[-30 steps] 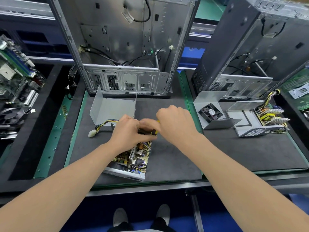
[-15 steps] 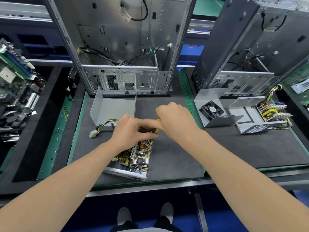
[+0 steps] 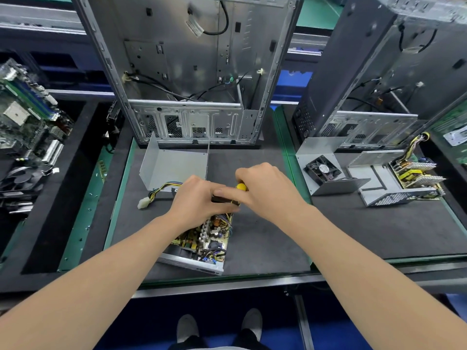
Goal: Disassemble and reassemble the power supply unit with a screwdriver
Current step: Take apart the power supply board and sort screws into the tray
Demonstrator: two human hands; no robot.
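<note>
An opened power supply unit lies on the dark mat, its circuit board with yellow parts and wires exposed. Its grey metal cover stands behind it, and a yellow-black cable with a white plug trails to the left. My left hand curls over the far end of the unit and holds it. My right hand grips a screwdriver with a yellow and black handle; its tip is hidden behind my left hand.
An open computer case stands upright behind the mat, and a second case at the right. A fan housing and another opened supply lie on the right mat. Motherboards sit at the left.
Both hands stay at the far end of the unit and have barely shifted. My view has tilted slightly.
</note>
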